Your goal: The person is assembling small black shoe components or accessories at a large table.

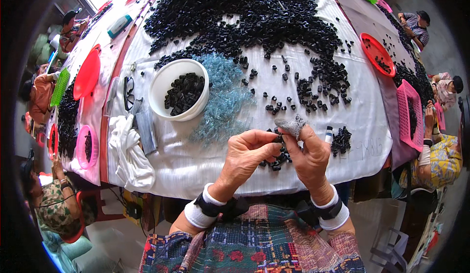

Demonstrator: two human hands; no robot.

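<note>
My left hand [248, 156] and my right hand [310, 156] meet above the near part of the table. Their fingertips pinch one small black plastic part [279, 138], mostly hidden by the fingers. A grey cloth finger cover [293, 124] sits on a finger of my right hand. Under the hands lie a few black parts [278, 165]. Right of them are a white marker [328, 134] with a dark cap and a small heap of black parts [341, 142]. Left of the hands spread many tiny clear bluish pieces [221, 94], beside a white bowl [196, 110] of black parts.
A huge pile of black parts [235, 16] covers the far table. Glasses [129, 93], a white cloth [128, 155] and a grey folded strap-like thing [145, 130] lie left. Red trays [88, 74] and a pink basket [409, 116] stand toward the sides, where several people sit.
</note>
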